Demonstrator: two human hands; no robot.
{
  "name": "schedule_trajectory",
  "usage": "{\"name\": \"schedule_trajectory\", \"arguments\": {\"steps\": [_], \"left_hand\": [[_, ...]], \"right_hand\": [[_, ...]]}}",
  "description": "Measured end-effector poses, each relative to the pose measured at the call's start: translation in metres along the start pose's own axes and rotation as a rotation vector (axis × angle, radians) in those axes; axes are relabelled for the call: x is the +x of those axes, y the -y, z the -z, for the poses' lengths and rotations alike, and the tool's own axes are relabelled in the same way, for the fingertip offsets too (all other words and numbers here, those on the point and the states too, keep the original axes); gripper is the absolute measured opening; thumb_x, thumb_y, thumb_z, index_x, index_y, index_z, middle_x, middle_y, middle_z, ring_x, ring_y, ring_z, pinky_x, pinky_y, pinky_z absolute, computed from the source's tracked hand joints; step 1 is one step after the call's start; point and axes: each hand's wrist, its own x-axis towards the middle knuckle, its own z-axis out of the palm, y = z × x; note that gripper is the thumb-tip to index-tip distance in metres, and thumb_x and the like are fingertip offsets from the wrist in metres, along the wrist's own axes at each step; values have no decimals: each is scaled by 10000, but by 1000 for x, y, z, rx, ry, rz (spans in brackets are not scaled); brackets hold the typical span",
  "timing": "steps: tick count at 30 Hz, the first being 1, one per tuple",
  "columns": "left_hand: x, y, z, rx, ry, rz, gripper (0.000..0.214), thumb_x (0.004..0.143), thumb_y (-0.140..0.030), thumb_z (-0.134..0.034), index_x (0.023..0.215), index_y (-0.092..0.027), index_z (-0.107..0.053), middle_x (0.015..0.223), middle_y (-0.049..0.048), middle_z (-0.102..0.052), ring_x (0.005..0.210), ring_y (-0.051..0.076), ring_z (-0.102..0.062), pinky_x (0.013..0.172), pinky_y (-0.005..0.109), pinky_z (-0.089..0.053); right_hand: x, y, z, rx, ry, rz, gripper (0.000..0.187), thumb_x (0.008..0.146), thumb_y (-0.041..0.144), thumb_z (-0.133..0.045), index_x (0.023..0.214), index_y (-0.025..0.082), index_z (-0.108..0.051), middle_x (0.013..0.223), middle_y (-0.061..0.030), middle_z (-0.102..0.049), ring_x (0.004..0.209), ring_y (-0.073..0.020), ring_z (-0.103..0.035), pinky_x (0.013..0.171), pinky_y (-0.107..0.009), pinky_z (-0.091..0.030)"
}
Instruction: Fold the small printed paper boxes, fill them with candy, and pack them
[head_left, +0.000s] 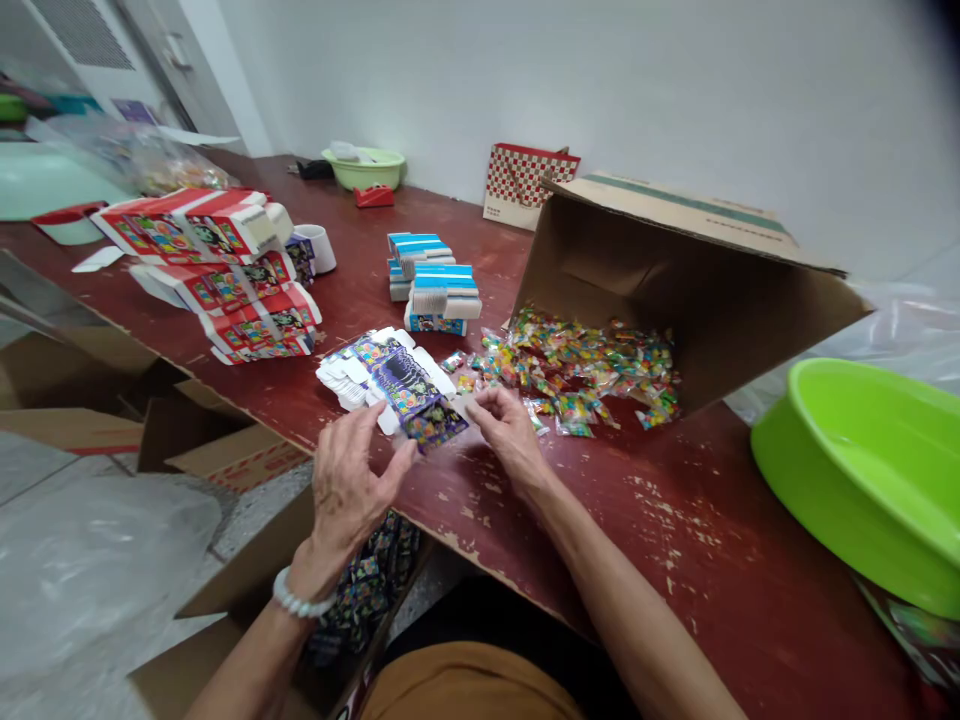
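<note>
The purple carton lies between both hands, slanting lengthwise toward the nearer right hand, whose fingers seem to pinch its pale end flap. The left hand, fingers parted, seems empty beside it; contact is unclear. Glossy card; right of the carton, crinkly packets on scuffed tabletop.

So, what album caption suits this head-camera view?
Right hand on a purple carton, left hand alongside, colorful packets heaped nearby.
</note>
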Motion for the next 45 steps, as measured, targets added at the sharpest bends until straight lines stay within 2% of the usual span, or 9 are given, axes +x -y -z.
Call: {"name": "schedule_trajectory", "arguments": {"steps": [5, 7, 10, 16, 21, 26, 33, 39, 45], "left_hand": [[-29, -37, 13, -996, 1025, 419, 422, 821, -464, -633, 1072, -133, -708, 1031, 138, -725, 960, 300, -671, 873, 406, -487], [-42, -49, 8, -1217, 1185, 529, 351, 759, -425, -713, 914, -111, -725, 873, 116, -721, 835, 277, -700, 827, 391, -503], [-55, -58, -1, -1328, 1110, 609, 314, 725, -380, -766, 919, -143, -700, 744, 49, -685, 669, 220, -694, 703, 341, -513], [-57, -71, -4, -1107, 929, 456, 267, 727, -368, -783, 798, -142, -660, 640, 27, -675, 603, 170, -658, 673, 283, -495], [-61, -78, -12, -1061, 723, 484, 244, 782, -382, -743, 778, -152, -664, 618, 4, -673, 508, 137, -613, 594, 270, -502], [-62, -69, -16, -999, 644, 479, 278, 761, -338, -777, 956, -158, -694, 900, 40, -749, 806, 171, -682, 759, 261, -534], [-68, -77, -7, -960, 332, 429, 701, 731, -279, -796, 1297, -258, -382, 944, 9, -732, 746, 156, -696, 707, 281, -563], [-67, -69, -7, -904, 365, 377, 410, 764, -306, -765, 1131, -222, -603, 1075, 48, -711, 917, 196, -673, 775, 274, -541], [-60, -60, -7, -855, 467, 359, 240, 855, -387, -671, 1012, -206, -646, 917, 15, -708, 776, 159, -645, 691, 243, -508]], "right_hand": [[-44, 30, 38, 323, 337, -22, 230, 805, 399, -710, 825, 197, -602, 747, 21, -586, 646, -109, -515, 631, -238, -427], [-53, 37, 43, 370, 382, 7, 218, 806, 389, -723, 827, 199, -617, 783, 13, -598, 696, -117, -541, 684, -253, -442], [-60, 40, 44, 409, 380, 34, 197, 817, 379, -721, 849, 207, -631, 800, 16, -605, 719, -117, -554, 719, -260, -450], [-75, 43, 44, 466, 297, -19, 273, 819, 361, -733, 1043, 240, -637, 911, 0, -646, 814, -124, -605, 759, -251, -483], [-101, 44, 34, 615, 450, -271, 343, 812, 450, -716, 1052, 224, -622, 588, 55, -581, 409, -106, -513, 419, -237, -447], [-107, 43, 27, 409, 151, -240, 256, 796, 415, -708, 778, 162, -676, 574, 25, -611, 444, -85, -506, 474, -223, -438], [-103, 43, 28, 359, -3, -201, 522, 711, 305, -782, 1175, 234, -556, 744, 41, -632, 663, -136, -609, 608, -246, -490], [-104, 35, 25, 376, 80, -136, 212, 782, 381, -727, 872, 210, -641, 764, 15, -643, 657, -121, -555, 622, -247, -451], [-88, 22, 37, 487, 202, -324, 310, 665, 379, -832, 824, 184, -651, 674, 34, -616, 559, -99, -519, 564, -238, -418]]}}
